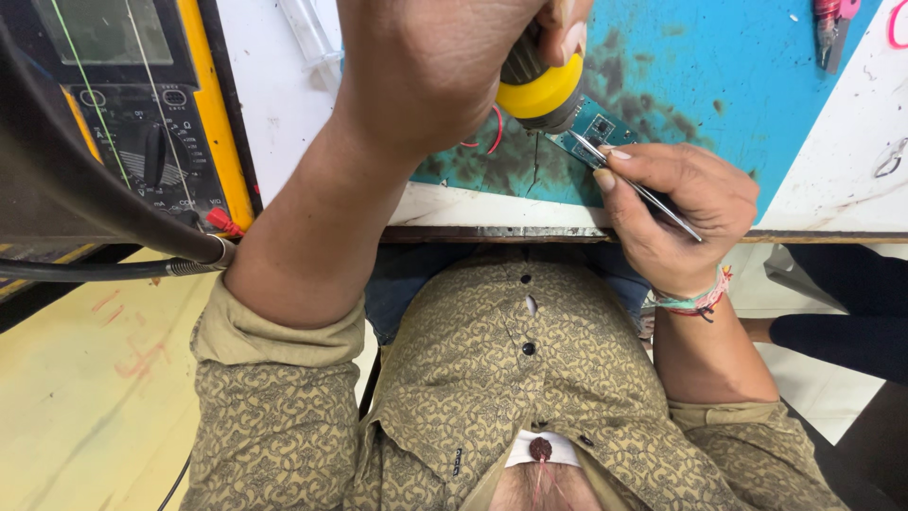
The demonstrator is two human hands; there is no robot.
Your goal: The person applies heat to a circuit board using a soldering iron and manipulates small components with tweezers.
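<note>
My left hand (426, 66) grips a tool with a yellow collar and black handle (541, 93), its tip pointing down at a small blue-green circuit board (596, 128). The board lies on a stained blue mat (719, 76) near the table's front edge. My right hand (681, 213) pinches metal tweezers (653, 199) whose points touch the board's near side. A thin red wire (494, 132) curls on the mat beside the tool. Most of the tool's handle is hidden inside my left fist.
A yellow-cased multimeter (142, 114) with a red plug stands at the left. A thick black hose (95, 218) curves in front of it. A red-handled tool (832, 24) lies at the mat's far right. A dark-clothed leg (842, 312) shows below the table edge at the right.
</note>
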